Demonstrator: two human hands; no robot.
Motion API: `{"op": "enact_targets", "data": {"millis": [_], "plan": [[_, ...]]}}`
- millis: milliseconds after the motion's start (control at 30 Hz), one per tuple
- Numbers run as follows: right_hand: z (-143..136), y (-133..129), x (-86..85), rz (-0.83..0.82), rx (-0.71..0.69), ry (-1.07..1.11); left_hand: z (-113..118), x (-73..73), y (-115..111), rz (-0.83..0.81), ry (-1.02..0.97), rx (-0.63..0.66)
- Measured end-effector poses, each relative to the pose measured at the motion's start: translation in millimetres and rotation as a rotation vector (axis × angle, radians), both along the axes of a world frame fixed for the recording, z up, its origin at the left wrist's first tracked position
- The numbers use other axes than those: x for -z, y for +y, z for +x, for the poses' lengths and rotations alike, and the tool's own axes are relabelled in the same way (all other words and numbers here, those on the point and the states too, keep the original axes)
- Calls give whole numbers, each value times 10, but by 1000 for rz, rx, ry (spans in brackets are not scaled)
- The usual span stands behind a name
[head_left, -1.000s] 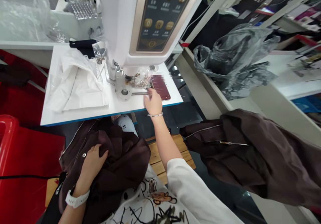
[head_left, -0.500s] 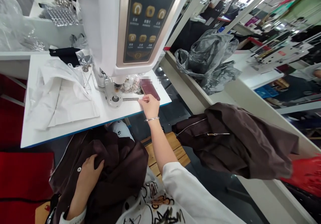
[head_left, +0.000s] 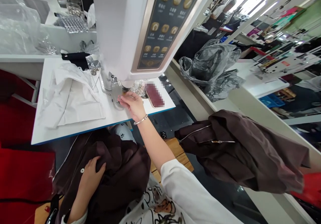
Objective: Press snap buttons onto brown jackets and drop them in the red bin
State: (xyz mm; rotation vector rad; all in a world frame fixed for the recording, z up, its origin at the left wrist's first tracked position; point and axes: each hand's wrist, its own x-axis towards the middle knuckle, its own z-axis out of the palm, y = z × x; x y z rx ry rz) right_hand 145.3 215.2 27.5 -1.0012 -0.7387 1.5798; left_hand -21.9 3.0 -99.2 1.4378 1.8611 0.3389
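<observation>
My left hand rests on a dark brown garment bunched over my lap, its fingers curled into the cloth. Beside that hand a round snap button shows on the fabric, and a zip runs along the garment's left edge. My right hand, with a silver bangle at the wrist, pinches thumb and fingers together at the lower die of a white press machine. A tiny glint shows at those fingertips, too small to name. The die is partly hidden by the hand.
White cloth lies left of the machine on a white table. A phone and a bag of small metal parts lie right. Another brown garment and a grey plastic bag are on the side ledge.
My right hand has moved left, from beside the phone to the press's lower die. The left hand stays on the garment. The view has shifted slightly.
</observation>
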Motion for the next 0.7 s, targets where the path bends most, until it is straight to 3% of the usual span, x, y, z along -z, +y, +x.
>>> {"op": "enact_targets", "data": {"millis": [167, 333, 600, 700], "plan": [[41, 17, -1, -99, 19, 192, -5, 27, -16, 24, -1, -4], [117, -86, -59, -178, -86, 336, 13, 21, -11, 20, -6, -5], [74, -165, -45, -89, -88, 265, 35, 53, 0, -33, -54, -83], [201, -31, -30, 17, -178, 71, 18, 84, 48, -117, -68, -155]]}}
